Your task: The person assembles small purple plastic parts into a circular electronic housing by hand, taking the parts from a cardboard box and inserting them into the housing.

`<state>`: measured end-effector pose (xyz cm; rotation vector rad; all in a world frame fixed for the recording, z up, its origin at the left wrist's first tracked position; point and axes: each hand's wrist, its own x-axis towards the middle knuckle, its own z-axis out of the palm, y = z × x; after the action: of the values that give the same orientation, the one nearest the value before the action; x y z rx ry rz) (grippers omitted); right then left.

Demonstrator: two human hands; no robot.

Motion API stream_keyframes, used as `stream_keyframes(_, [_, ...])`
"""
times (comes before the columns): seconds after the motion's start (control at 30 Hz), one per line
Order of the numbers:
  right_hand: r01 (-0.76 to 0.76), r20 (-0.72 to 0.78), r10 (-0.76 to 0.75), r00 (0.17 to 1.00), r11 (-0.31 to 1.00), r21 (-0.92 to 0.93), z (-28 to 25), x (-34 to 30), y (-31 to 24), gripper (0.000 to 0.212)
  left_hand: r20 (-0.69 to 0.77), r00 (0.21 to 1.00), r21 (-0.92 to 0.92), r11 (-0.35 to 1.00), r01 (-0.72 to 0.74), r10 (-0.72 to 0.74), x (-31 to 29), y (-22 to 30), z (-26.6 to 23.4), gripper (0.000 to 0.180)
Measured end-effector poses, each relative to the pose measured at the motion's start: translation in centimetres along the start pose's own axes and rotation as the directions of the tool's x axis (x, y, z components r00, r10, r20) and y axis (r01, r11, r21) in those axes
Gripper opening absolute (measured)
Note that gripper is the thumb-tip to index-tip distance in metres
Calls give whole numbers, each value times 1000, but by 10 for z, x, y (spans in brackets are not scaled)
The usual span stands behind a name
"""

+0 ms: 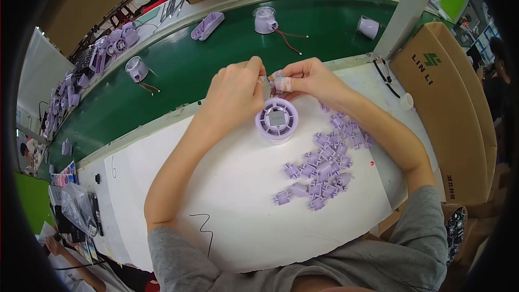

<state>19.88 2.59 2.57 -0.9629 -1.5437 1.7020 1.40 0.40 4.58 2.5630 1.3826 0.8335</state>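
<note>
A round lilac fan housing (263,124) with spokes and a grey square at its centre lies on the white sheet. My left hand (232,89) is just beyond its upper left, thumb and fingers pinched together. Across from it, my right hand (319,82) is pinched closed too, its thumb and fingertip wrapped in patterned tape. Between the fingertips, thin reddish wires (273,91) show at the housing's far side. Exactly what each hand grips is hidden by the fingers. Many small lilac clip-like parts (325,170) lie in a loose pile near my right forearm.
Beyond the sheet runs a green conveyor belt (178,54). On it are lilac fan units with wires (265,21) and a long lilac shell (207,26). A cardboard box (448,108) stands at right, a grey post (403,13) before it. Lilac parts (100,57) crowd the far left.
</note>
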Motion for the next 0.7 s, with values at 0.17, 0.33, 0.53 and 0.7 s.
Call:
stream_keyframes(0.17, [-49,37,50,998,998,-35,-11,-3,-10,23,-77,997,-52,998,23,-27,-1,10,11,10])
stream_keyframes(0.33, [-40,7,42,999,985,-170,-9,-5,-19,20,-113,993,-100,995,29,-40,-3,12,17,9])
stream_keyframes(0.53, [-36,7,39,999,967,-250,-9,-5,-19,21,-23,976,-285,937,202,-218,-2,0,31,10])
stream_keyframes(0.7, [-80,35,87,996,980,-184,-21,0,-13,20,241,863,-592,637,494,-445,2,12,23,15])
